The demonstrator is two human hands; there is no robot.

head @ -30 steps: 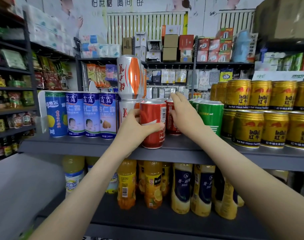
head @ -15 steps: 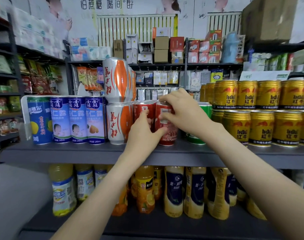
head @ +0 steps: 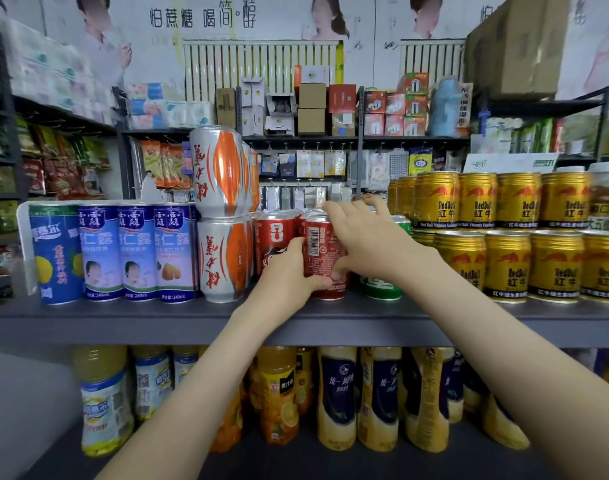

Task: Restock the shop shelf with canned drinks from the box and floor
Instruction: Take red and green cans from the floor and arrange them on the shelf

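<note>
The red can (head: 322,252) stands upright near the front edge of the grey shelf (head: 123,320), held between both hands. The left hand (head: 285,275) grips its lower left side, thumb across the front. The right hand (head: 369,244) clasps its right side, thumb hooked on the lower front, fingers (head: 341,211) spread over the top. A second red can (head: 273,244) touches it on the left, beside stacked silver-and-orange cans (head: 221,258) and blue cans (head: 136,251). A green can (head: 382,289) sits just right, then stacked gold Red Bull cans (head: 507,265). Juice bottles (head: 337,396) fill the shelf below.
</note>
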